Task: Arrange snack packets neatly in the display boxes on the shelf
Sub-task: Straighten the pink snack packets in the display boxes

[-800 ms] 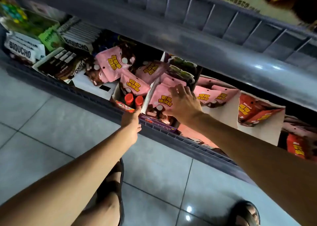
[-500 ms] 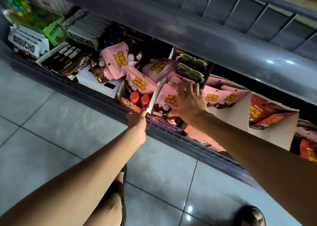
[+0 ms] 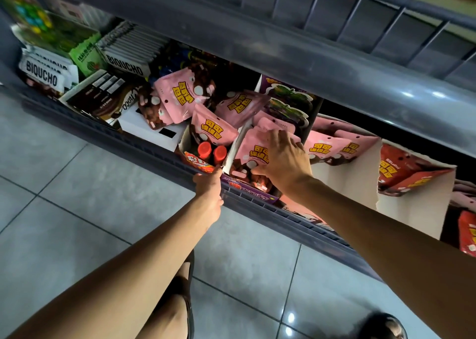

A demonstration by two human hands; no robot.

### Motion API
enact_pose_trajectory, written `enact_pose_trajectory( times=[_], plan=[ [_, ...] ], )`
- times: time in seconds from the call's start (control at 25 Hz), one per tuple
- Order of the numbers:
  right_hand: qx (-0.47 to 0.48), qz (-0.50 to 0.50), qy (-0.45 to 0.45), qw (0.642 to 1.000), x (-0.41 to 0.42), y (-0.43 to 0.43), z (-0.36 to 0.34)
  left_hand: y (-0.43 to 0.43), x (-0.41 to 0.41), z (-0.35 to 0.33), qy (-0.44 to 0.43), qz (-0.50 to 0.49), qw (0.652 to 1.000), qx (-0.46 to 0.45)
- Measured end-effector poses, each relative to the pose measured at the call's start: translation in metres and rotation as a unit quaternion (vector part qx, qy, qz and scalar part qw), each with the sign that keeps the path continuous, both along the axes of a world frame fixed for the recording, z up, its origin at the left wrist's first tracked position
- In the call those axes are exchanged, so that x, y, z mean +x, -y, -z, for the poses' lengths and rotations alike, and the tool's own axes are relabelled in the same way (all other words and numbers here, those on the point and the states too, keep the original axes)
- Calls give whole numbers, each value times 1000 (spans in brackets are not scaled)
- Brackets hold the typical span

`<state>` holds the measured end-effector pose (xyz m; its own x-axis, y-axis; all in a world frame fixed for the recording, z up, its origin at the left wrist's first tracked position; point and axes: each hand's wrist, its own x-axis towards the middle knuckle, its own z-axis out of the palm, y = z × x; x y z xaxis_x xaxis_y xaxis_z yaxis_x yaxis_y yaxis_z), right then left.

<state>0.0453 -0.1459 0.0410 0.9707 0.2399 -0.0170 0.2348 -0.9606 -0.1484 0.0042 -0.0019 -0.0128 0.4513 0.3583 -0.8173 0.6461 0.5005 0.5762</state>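
Both forearms (image 3: pixel 144 256) are bare, and the feet wear dark footwear (image 3: pixel 385 325), possibly sandals.

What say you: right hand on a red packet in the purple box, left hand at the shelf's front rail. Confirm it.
Wrong: the head view shows the right hand on a pink packet, not red. It is in the purple box, left hand at the front rail.

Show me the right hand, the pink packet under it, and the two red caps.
right hand (image 3: pixel 284 167), head view, back of the hand
pink packet (image 3: pixel 258 153), head view, its yellow lettering
red caps (image 3: pixel 204 148), head view, top of the left cap
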Motion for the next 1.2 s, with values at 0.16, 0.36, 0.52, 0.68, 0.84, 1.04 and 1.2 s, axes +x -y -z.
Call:
enact_pose_trajectory(
  times=[0.16, 0.36, 0.52, 0.68, 0.84, 1.04, 1.2],
  plan=[
    [-43, -4, 11, 999, 2, 1, 1, 6, -19, 1, 86, -4, 993, -80],
    [-39, 23, 16, 999, 13, -1, -1, 17, -15, 12, 68, 75, 995, 7],
    [23, 34, 21, 999, 21, 1, -2, 19, -14, 19, 62, 63, 996, 33],
    [44, 33, 45, 997, 10, 0, -12, 16, -12, 22, 69, 34, 996, 40],
    [68, 63, 107, 990, -27, 26, -38, 22, -14, 15, 54, 45, 995, 76],
    [417, 320, -89, 846, -65, 87, -60, 31, -15, 4, 48, 65, 994, 75],
    [396, 353, -23, 847, -68, 126, -64, 35, -18, 1, 18, 88, 993, 76]
  ],
)
